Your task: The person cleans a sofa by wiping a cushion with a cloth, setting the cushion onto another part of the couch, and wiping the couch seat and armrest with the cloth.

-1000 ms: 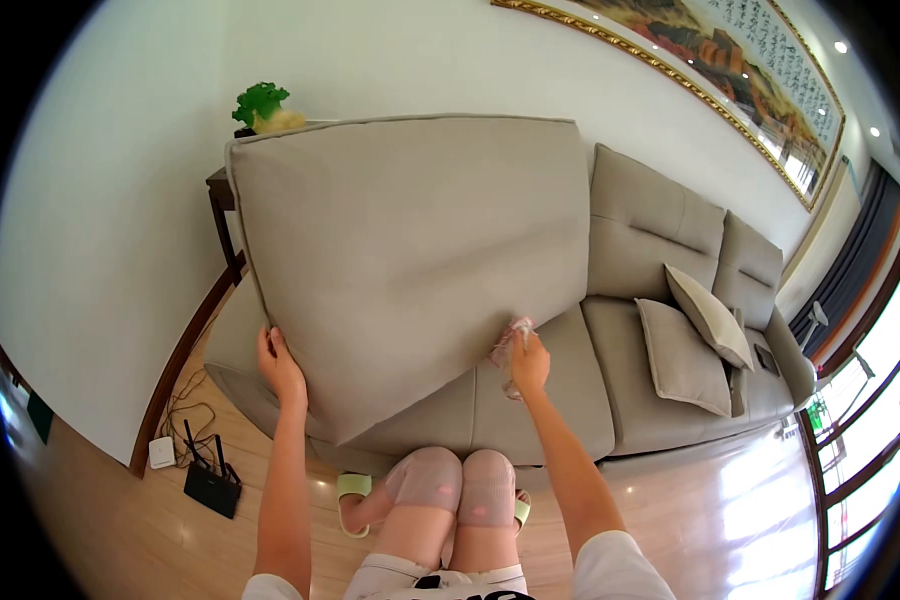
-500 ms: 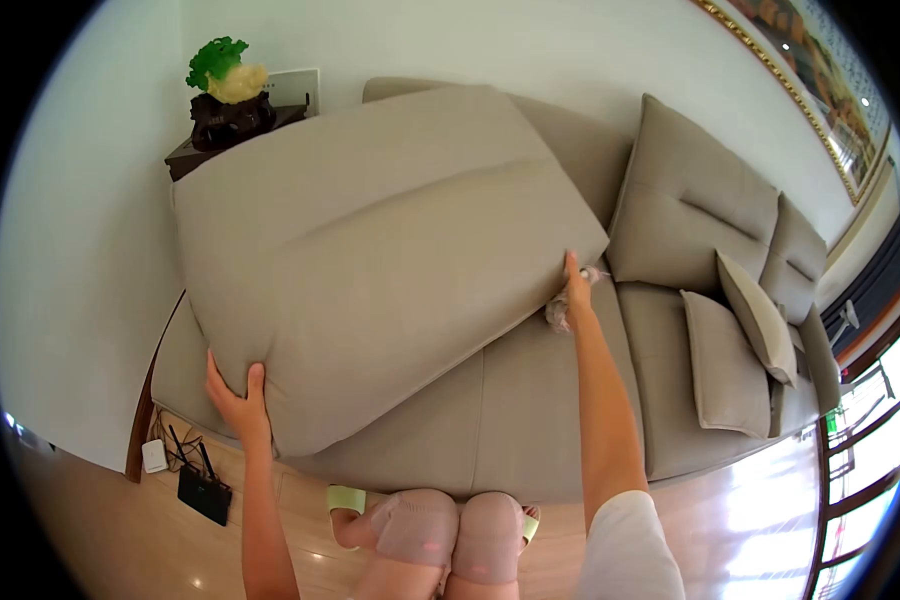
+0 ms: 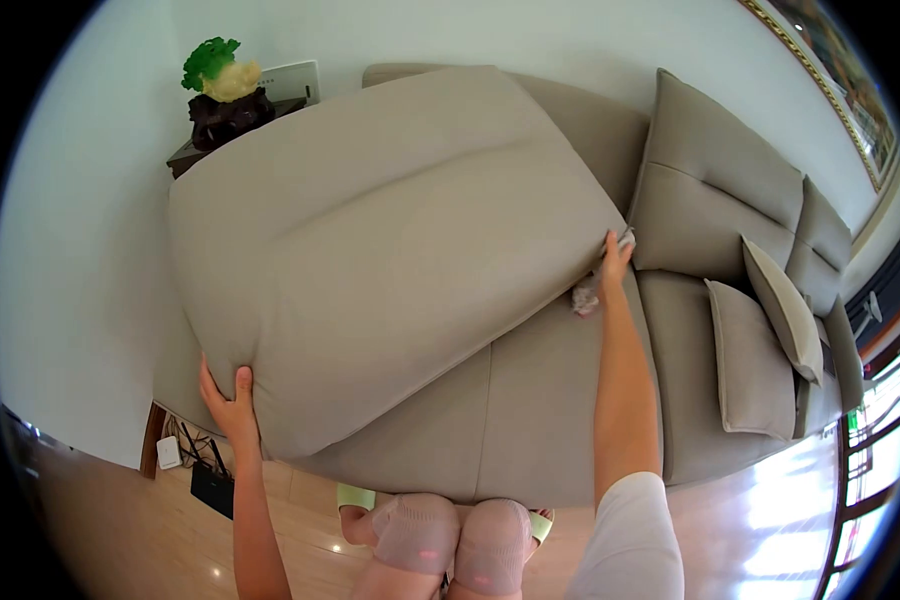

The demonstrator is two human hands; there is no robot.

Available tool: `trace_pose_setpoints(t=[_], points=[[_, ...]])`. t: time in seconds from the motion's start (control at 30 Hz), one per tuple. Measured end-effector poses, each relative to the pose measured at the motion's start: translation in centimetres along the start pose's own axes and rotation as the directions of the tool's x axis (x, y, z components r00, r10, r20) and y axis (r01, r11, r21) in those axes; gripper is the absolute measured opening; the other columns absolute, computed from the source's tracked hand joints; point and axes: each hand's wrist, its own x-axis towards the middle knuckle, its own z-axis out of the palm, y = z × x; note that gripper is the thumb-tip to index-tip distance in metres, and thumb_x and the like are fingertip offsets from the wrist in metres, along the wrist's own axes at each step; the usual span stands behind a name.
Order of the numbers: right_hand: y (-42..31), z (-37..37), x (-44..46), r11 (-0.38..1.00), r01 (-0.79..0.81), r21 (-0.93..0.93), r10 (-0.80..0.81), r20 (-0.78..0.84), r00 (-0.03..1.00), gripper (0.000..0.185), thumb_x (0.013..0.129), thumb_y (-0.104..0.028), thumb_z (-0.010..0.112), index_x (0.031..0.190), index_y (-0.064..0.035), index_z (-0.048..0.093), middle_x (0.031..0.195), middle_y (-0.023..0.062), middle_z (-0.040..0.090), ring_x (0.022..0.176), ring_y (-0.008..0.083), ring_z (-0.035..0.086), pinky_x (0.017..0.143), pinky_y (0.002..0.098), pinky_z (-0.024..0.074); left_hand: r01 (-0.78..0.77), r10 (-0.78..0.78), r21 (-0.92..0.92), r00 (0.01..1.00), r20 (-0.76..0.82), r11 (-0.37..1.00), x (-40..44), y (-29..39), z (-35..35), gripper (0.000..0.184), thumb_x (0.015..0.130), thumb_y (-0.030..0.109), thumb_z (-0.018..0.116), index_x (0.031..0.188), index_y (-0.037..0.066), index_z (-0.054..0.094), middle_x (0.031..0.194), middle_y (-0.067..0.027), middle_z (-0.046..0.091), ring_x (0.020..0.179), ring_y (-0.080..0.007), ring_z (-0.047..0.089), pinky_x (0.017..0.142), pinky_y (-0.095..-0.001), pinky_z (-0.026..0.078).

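The left hand and right hand, a cloth bunched in it, grip the large cushion, which slants up rightward between them.

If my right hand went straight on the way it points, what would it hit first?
Your right hand would first meet the corner of the large taupe padded cushion it touches; beyond that, probably the taupe sofa backrest, though depth is unclear.

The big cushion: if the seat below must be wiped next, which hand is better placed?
Probably the right hand: it holds a crumpled cloth at the right corner of the cushion, near the bare seat. The left hand grips the lower left corner, with no cloth visible.
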Motion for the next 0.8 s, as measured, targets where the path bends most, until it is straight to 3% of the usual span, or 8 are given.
trace_pose_setpoints(t=[0.07, 0.17, 0.2, 0.37, 0.47, 0.6, 0.67, 0.8], points=[[-1.4, -0.1, 1.1, 0.994, -0.019, -0.108, 0.022, 0.028, 0.999, 0.112, 0.088, -0.069, 0.069, 0.163, -0.0026, 0.020, 0.166, 0.0184, 0.029, 0.151, 0.0338, 0.032, 0.122, 0.0474, 0.0254, 0.006, -0.006, 0.021, 1.000, 0.005, 1.000, 0.1, -1.1, 0.1, 0.091, 0.089, 0.057, 0.076, 0.153, 0.002, 0.043, 0.148, -0.0188, 0.047, 0.138, -0.0346, 0.046, 0.115, -0.0454, 0.036], [-3.6, -0.5, 0.3, 0.991, -0.119, 0.069, 0.103, 0.204, 0.974, 0.116, 0.086, -0.069, 0.071, 0.164, -0.0027, 0.015, 0.166, 0.0193, 0.029, 0.151, 0.0341, 0.031, 0.122, 0.0517, 0.0229, 0.030, -0.030, 0.038, 1.000, 0.008, 0.999, -0.1, -0.9, -0.2, 0.092, 0.089, 0.059, 0.076, 0.150, -0.003, 0.045, 0.146, -0.0193, 0.048, 0.137, -0.0343, 0.047, 0.114, -0.0442, 0.037], [-3.8, -1.0, 0.3, 0.985, -0.145, 0.098, 0.115, 0.263, 0.958, 0.115, 0.085, -0.068, 0.072, 0.163, -0.0020, 0.021, 0.166, 0.0186, 0.030, 0.153, 0.0336, 0.028, 0.123, 0.0531, 0.0210, 0.039, -0.040, 0.035, 0.999, 0.013, 0.999, -0.1, -0.6, -0.1, 0.092, 0.088, 0.059, 0.076, 0.149, -0.004, 0.046, 0.145, -0.0194, 0.049, 0.136, -0.0341, 0.047, 0.114, -0.0438, 0.037], [1.2, -3.1, 5.3, 0.999, -0.031, -0.024, 0.037, 0.262, 0.965, 0.052, 0.094, -0.042, 0.074, 0.119, 0.0031, 0.070, 0.115, 0.0112, 0.073, 0.108, 0.0232, 0.064, 0.096, 0.0401, 0.0484, 0.053, -0.053, 0.009, 0.998, 0.034, 0.999, -0.1, -0.1, 0.1, 0.087, 0.087, 0.060, 0.077, 0.143, -0.003, 0.054, 0.140, -0.0183, 0.055, 0.133, -0.0328, 0.051, 0.111, -0.0431, 0.039], [-1.5, -3.0, 2.2, 0.977, 0.114, -0.180, -0.100, 0.085, 0.991, 0.033, 0.095, -0.030, 0.074, 0.097, 0.0030, 0.075, 0.088, 0.0068, 0.074, 0.082, 0.0168, 0.063, 0.078, 0.0354, 0.0511, 0.110, -0.111, 0.017, 0.988, 0.108, 0.994, 0.4, 0.5, -0.6, 0.085, 0.087, 0.059, 0.077, 0.140, -0.003, 0.056, 0.139, -0.0175, 0.057, 0.130, -0.0319, 0.053, 0.109, -0.0425, 0.041], [-3.8, -8.1, -3.3, 0.886, 0.225, -0.406, -0.254, -0.020, 0.967, 0.032, 0.095, -0.028, 0.073, 0.099, 0.0037, 0.074, 0.087, 0.0113, 0.073, 0.081, 0.0174, 0.063, 0.078, 0.0364, 0.0520, 0.118, -0.117, 0.006, 0.977, 0.178, 0.993, 1.7, 0.0, -1.9, 0.083, 0.089, 0.059, 0.075, 0.140, -0.004, 0.057, 0.134, -0.0180, 0.061, 0.125, -0.0309, 0.058, 0.106, -0.0409, 0.044], [-3.1, -13.7, -6.4, 0.916, 0.177, -0.361, -0.202, -0.032, 0.979, 0.034, 0.093, -0.031, 0.074, 0.093, 0.0036, 0.072, 0.090, 0.0206, 0.072, 0.083, 0.0309, 0.066, 0.081, 0.0437, 0.0518, 0.159, -0.134, -0.074, 0.954, 0.269, 0.984, 2.7, 1.6, -3.6, 0.081, 0.090, 0.058, 0.074, 0.140, -0.004, 0.057, 0.130, -0.0186, 0.064, 0.121, -0.0301, 0.060, 0.103, -0.0395, 0.046], [-5.4, -26.9, -17.5, 0.862, 0.169, -0.477, -0.243, -0.098, 0.965, 0.038, 0.093, -0.032, 0.075, 0.091, 0.0054, 0.070, 0.082, 0.0190, 0.071, 0.077, 0.0297, 0.064, 0.078, 0.0447, 0.0509, 0.189, -0.103, -0.163, 0.897, 0.429, 0.968, 4.1, 2.9, -6.1, 0.081, 0.092, 0.059, 0.071, 0.140, -0.005, 0.056, 0.127, -0.0197, 0.067, 0.114, -0.0283, 0.065, 0.098, -0.0368, 0.049]])
